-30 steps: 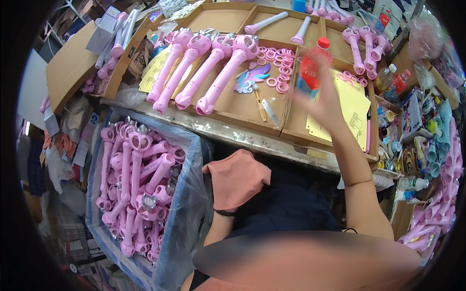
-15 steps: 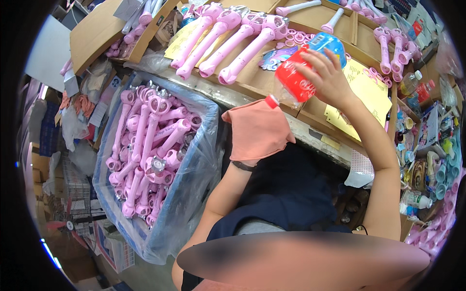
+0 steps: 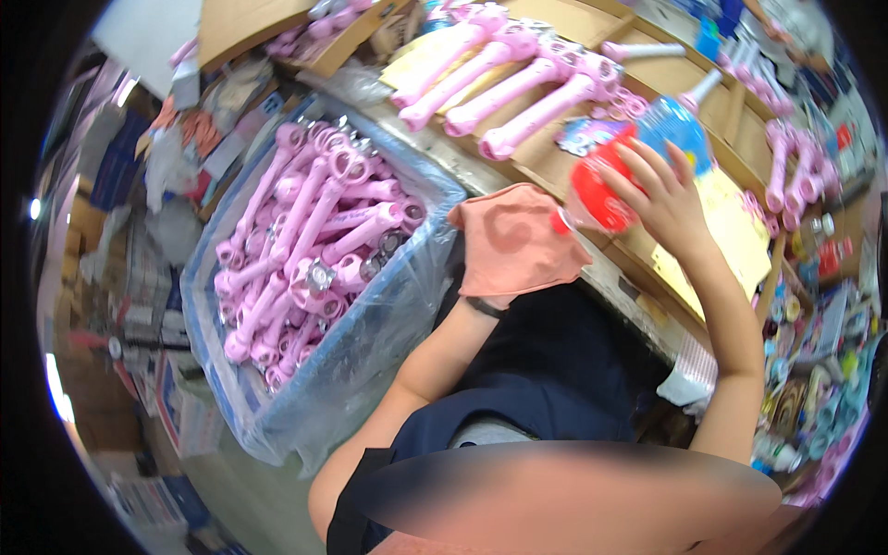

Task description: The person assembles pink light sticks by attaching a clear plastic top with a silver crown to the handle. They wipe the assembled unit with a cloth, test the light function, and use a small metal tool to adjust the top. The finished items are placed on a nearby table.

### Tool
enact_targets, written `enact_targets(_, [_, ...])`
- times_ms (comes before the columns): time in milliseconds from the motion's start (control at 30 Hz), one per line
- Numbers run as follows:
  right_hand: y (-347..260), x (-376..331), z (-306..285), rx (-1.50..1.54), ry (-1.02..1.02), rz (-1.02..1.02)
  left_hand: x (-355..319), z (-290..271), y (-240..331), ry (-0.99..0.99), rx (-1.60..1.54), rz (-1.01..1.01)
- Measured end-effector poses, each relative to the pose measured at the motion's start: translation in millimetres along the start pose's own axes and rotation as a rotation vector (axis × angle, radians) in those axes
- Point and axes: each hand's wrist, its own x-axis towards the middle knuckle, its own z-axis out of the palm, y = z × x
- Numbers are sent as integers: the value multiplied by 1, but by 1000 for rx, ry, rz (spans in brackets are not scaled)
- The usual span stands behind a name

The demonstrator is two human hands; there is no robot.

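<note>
Head view, fisheye, edges bent and dark at the rim. Hidden or unclear: the left hand (image 3: 514,242) lies wholly under a salmon-pink cloth (image 3: 532,231), so whether it is wide or closed cannot be told; only a dark wristband (image 3: 486,308) and the bare forearm show below it. The lower middle of the picture is blurred out. Small items along the right edge of the workbench (image 3: 647,310) are too small and smeared to name.

Materials and shapes: red and blue plastic toy (image 3: 638,157), rounded red body, blue upper part, glossy, with a small red cap at its lower left. Four long pink plastic wands (image 3: 504,79), bone-like with knobbed ends, lie side by side on cardboard trays at the far left part of the workbench. Yellow paper sheet (image 3: 731,231), flat, at the right part. Blue crate (image 3: 231,388) lined with a clear crinkled plastic bag, standing beside the near left edge of the workbench, heaped with more pink wands (image 3: 310,245).

Hand: the right hand (image 3: 661,199) wraps the red and blue toy with fingers spread over its upper side, held above the near edge of the workbench, just right of the cloth.
</note>
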Motion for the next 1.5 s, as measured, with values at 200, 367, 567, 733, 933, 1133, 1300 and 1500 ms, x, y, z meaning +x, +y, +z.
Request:
enact_targets(200, [-14,-32,22,736,241,729,9,20,-2,142,-1094,219])
enact_targets(367, [11,-63,77,917,685,1363,-17,24,-6,200,-1013,248])
enact_targets(567, [10,-50,65,556,574,1593,-62,-9,-15,203,-1746,-148])
enact_targets(733, [-91,67,62,424,209,675,-117,-53,-46,506,-1464,-393])
enact_targets(933, [-264,275,154,1077,56,-200,-158,-76,-87,732,-1088,-325])
enact_targets(1133, [-380,351,215,540,-183,-400,-172,-80,-95,661,-1467,-275])
enact_targets(1300, [-351,369,191,533,-250,-469,-173,-93,-95,637,-239,-282])
enact_targets(1500, [-232,364,103,1350,95,212,-152,-96,-109,732,-611,-219])
